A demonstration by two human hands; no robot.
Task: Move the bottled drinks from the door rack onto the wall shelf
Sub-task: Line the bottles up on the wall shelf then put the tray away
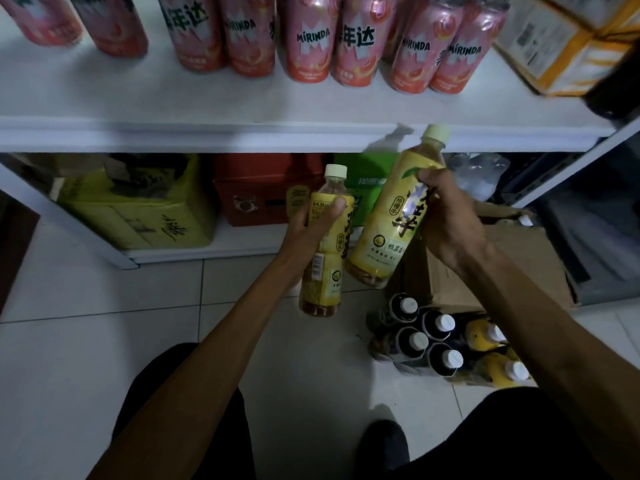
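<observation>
The person holds two yellow tea bottles just below the front edge of the white shelf [173, 98]. The left hand [311, 233] is wrapped round the middle of the left bottle [325, 282], thumb across the label, with the bottle about upright. The right hand [450, 220] is clamped on the upper half of the right bottle [388, 223], which tilts, its cap level with the shelf lip. No door rack is in view.

The step looks like lifting both bottles onto the shelf. To do it well, the person should straighten the tilted bottle and raise each base clear of the lip. The bottles should go on the bare near strip, short of the Mirinda bottles [349, 39], so none is knocked. Placing one at a time would be safer.

The pink bottles read "MIRINDA" and "年达". The yellow labels carry large black Chinese characters, too curved to read whole, and the left one shows a barcode. On the floor at right, a pack [440, 344] of white-capped bottles sits beside a carton [502, 258].
</observation>
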